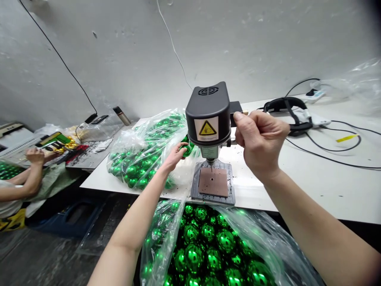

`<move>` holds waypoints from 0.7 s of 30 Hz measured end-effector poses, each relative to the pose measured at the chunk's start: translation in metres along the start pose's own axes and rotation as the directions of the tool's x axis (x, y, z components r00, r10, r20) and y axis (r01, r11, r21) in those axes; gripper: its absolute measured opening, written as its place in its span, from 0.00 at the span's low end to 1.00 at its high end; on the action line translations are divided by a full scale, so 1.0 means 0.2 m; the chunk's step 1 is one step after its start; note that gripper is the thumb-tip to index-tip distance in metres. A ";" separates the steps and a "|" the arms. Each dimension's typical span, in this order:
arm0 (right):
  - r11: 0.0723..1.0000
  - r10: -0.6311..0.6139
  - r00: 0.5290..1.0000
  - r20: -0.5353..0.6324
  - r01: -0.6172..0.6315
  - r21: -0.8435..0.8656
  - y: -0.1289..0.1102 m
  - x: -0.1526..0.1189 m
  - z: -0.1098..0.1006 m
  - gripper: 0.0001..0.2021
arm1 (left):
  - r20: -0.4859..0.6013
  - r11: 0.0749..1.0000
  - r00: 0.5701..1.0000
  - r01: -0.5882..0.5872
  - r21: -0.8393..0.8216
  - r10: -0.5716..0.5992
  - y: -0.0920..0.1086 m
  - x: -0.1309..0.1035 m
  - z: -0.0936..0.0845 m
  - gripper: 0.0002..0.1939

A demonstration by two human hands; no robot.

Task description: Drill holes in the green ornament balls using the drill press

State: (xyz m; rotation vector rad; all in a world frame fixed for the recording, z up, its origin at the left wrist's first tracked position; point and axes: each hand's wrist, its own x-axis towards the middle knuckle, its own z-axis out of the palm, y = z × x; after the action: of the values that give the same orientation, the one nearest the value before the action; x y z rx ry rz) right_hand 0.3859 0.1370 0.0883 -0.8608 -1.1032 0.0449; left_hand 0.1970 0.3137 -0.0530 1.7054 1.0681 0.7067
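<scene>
A small black bench drill press [208, 113] stands on the white table, its thin bit above a brown square plate [205, 184] with a hole in the middle. My right hand [258, 139] is closed in a fist at the machine's right side, round its feed handle, which is mostly hidden by the fingers. To the left of the drill head, my left hand [176, 155] has its fingers on a shiny green ball [186, 150]. Right behind that hand lies a clear plastic bag [127, 139] full of green balls.
Below the table edge, an open plastic bag [175, 242] holds many green balls. A black headset [287, 113] and cables lie at the right. At the left, a co-worker's hand [35, 155] is at another bench. A bottle [122, 116] stands by the wall.
</scene>
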 end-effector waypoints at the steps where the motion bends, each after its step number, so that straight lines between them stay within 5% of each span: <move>1: 1.000 0.000 1.000 -0.003 0.000 0.004 0.00 0.00 0.00 0.26 | 0.038 0.974 0.998 0.049 -0.220 -0.042 0.03 -0.07 0.00 0.18; 3: 1.000 -0.001 1.000 -0.008 0.001 0.016 0.01 0.00 0.00 0.25 | 0.125 0.818 0.984 0.175 -0.548 -0.126 0.09 -0.21 0.00 0.20; 6: 1.000 -0.010 1.000 -0.001 0.010 0.023 0.02 0.00 0.00 0.24 | 0.180 0.677 0.964 0.266 -0.687 -0.196 0.15 -0.37 -0.01 0.23; 16: 0.997 -0.070 0.997 0.012 0.070 0.012 0.05 0.00 0.00 0.25 | 0.076 0.697 0.975 0.201 -0.688 -0.207 0.09 -0.59 0.14 0.30; 21: 0.997 -0.070 0.998 -0.009 0.069 -0.014 0.05 0.00 0.01 0.26 | 0.018 0.819 0.987 0.141 -0.557 -0.157 -0.02 -0.58 0.29 0.30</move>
State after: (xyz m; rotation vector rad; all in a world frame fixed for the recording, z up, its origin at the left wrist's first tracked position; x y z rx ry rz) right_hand 0.3892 0.1450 0.0826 -0.8335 -1.1250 -0.0246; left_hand 0.1922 0.1866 -0.0748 1.0967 0.8873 0.8445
